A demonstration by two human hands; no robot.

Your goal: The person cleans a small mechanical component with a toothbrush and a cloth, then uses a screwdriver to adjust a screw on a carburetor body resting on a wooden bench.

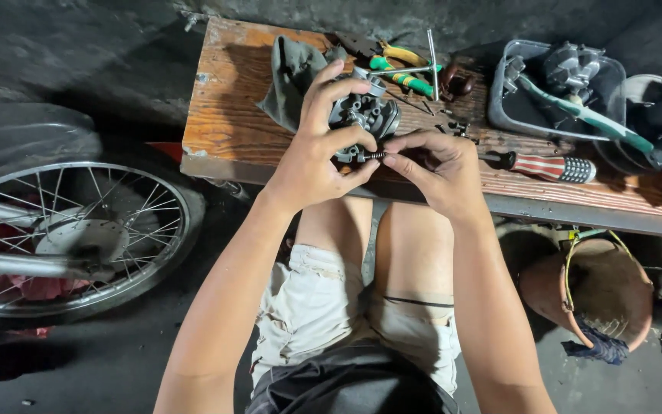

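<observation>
- Holding the grey metal carburettor (363, 116) over the near edge of the wooden bench (224, 115), my left hand (316, 157) is clamped around its body.
- My right hand (434, 170) pinches a small sprung screw (374, 156) at its side.
- I'd judge it best kept straight and turned lightly.
- It looks cast, knobbly, greasy.
- Pliers (396, 70) lie beyond.

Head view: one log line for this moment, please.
left hand: holds metal engine part | right hand: pinches small spring screw at part | under: wooden bench | near: screwdriver, pliers
</observation>
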